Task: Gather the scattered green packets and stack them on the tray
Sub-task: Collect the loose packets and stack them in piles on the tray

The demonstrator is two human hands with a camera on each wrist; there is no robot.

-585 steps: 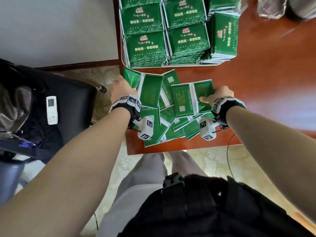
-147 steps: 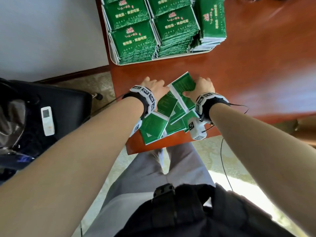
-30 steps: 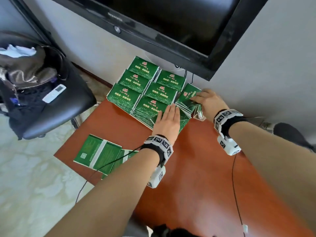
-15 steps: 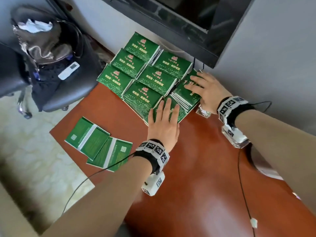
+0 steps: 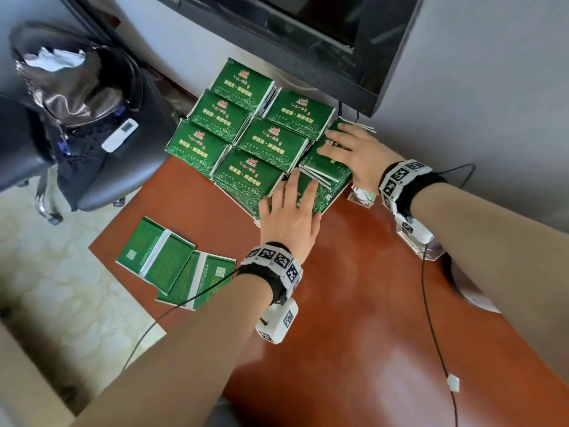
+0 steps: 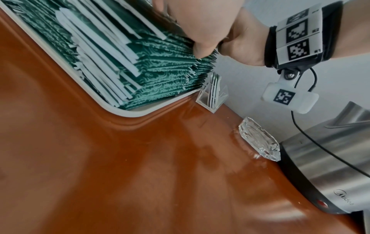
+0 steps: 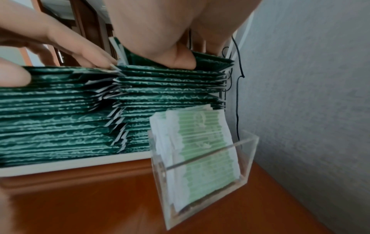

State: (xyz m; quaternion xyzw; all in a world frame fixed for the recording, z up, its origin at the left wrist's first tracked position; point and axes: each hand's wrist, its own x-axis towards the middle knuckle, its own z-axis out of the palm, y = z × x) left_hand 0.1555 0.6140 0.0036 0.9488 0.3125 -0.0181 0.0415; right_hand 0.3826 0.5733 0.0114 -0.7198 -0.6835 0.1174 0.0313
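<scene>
Now squaring step: judged best done with flat even pressure, palms nudging stack edges inward until flush, no sliding of top packet off pile.

Left hand (image 5: pixel 289 214) flat, fingers straight and spread, pressing near corner stack of green packets (image 5: pixel 311 192) on tray (image 6: pixel 112 109).

Right hand (image 5: pixel 357 155) palm down, fingers extended, resting on far-right stack; thumb tucked against stack edge. Neither hand grasping anything.

2 loose packets (image 5: pixel 175 266) lie on table (image 5: pixel 354 303) near left edge, well apart from tray, not yet gathered.

Seven packet stacks (image 5: pixel 271 140) fill one tray (image 6: pixel 50 52); two loose packets (image 5: pixel 175 263) lie apart.
</scene>
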